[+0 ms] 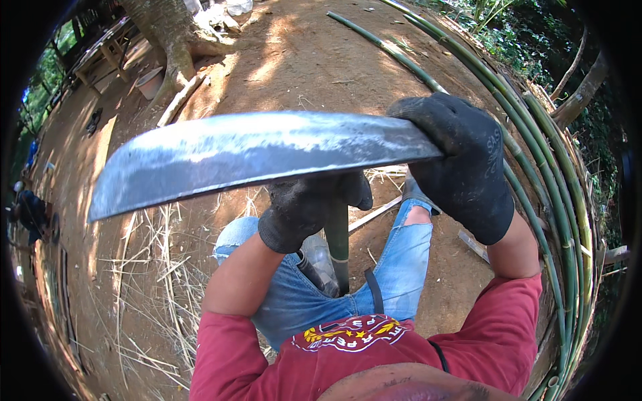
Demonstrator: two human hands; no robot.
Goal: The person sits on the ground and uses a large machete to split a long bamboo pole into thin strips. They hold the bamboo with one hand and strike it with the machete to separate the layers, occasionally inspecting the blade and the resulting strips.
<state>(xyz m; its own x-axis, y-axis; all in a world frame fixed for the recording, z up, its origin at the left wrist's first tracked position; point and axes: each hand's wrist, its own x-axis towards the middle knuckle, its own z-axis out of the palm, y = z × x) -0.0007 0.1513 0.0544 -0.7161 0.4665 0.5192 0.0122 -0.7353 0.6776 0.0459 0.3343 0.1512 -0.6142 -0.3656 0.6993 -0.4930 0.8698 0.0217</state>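
Observation:
My right hand (468,157), in a black glove, grips a machete near its blade's right end; the handle is hidden inside the fist. The wide steel machete blade (261,150) stretches leftward across the view, its tip at the far left. Below and partly behind it, my left hand (297,207), also gloved in black, closes around an upright green bamboo pole (338,244). That pole stands between my legs, its upper end covered by hand and blade. Whether the blade touches the bamboo I cannot tell.
Several long green bamboo poles (558,194) lie along the right side. Thin pale bamboo strips (167,267) litter the dirt at left. Farther off are a tree trunk (164,33), a bucket (150,83) and a wooden bench (107,57). Another person (31,212) is at the left edge.

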